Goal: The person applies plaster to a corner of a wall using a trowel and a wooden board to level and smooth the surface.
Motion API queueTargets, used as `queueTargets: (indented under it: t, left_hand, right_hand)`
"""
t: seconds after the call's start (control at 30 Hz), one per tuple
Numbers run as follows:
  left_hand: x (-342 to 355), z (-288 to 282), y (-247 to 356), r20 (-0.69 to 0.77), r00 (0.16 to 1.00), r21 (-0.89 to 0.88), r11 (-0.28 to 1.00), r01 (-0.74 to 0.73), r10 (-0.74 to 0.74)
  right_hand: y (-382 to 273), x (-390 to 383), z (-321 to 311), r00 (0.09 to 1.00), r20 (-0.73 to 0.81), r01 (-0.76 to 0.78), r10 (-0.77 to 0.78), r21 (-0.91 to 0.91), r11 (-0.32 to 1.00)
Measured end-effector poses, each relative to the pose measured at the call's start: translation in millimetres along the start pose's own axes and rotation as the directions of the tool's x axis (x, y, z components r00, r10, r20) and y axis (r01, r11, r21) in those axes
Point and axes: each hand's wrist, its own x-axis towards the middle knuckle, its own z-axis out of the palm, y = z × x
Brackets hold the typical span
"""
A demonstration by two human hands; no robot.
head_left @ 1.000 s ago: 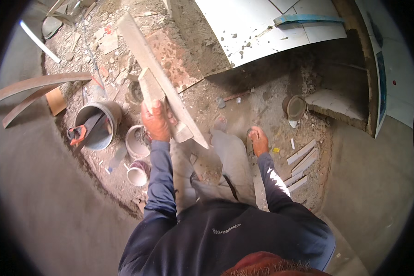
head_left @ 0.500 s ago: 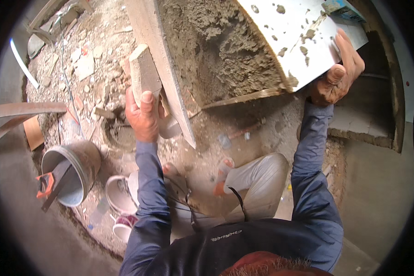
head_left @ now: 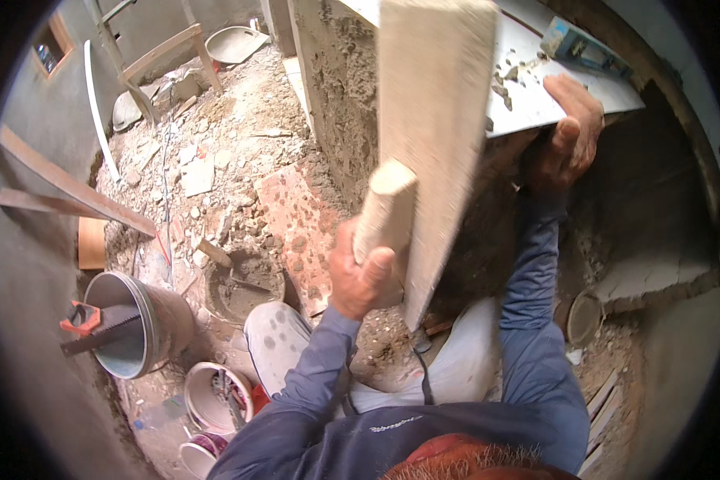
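Observation:
My left hand [head_left: 363, 270] is closed on the handle of a long, pale wooden float [head_left: 438, 106], held upright in front of a rough mortar-covered face [head_left: 342, 76] below the counter. My right hand [head_left: 568, 132] rests at the front edge of the white tiled top [head_left: 616, 101], fingers stretched over it, with dark mortar lumps nearby. A blue-and-grey bar [head_left: 580, 46] lies farther back on that top. The float hides part of the counter. My knees are bent beneath it.
A bucket [head_left: 172, 336] with a saw, a mortar bowl [head_left: 244, 300] with a tool, and smaller tubs [head_left: 208, 400] stand at lower left. Leaning planks [head_left: 72, 178], a wooden frame [head_left: 160, 52] and rubble [head_left: 208, 128] lie beyond. A dark recess [head_left: 648, 208] is at right.
My body has gone lower, knees bent. My left hand has carried the float rightward, in front of the mortar face. My right hand has risen from beside my leg onto the tiled edge.

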Motion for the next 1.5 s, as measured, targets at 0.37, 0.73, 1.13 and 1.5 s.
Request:
queueTargets:
  t: [0.37, 0.73, 1.13, 1.5]
  left_hand:
    - [-14.0, 26.5, -15.6, 0.033, 0.980, 0.033, 0.979, -0.200, 0.199]
    - [5.1, 24.6, 11.7, -0.014, 0.996, 0.123, 0.988, -0.089, 0.092]
    - [148.7, 15.1, 87.9, -0.040, 0.998, -0.048, 0.997, -0.056, 0.054]
    - [-14.4, 37.4, 17.9, -0.040, 0.993, -0.030, 0.993, 0.110, -0.112]
  right_hand:
    - [-13.4, 2.2, 6.8, 0.999, -0.034, -0.040, 0.038, -0.049, 0.998]
    - [-1.3, -11.9, 15.8, 0.982, -0.134, -0.127, 0.130, 0.033, 0.991]
    - [-6.8, 1.0, 16.6, 0.984, -0.164, -0.074, 0.065, -0.049, 0.996]
    - [-1.6, -5.0, 13.2, 0.991, -0.130, -0.044, 0.039, -0.038, 0.998]
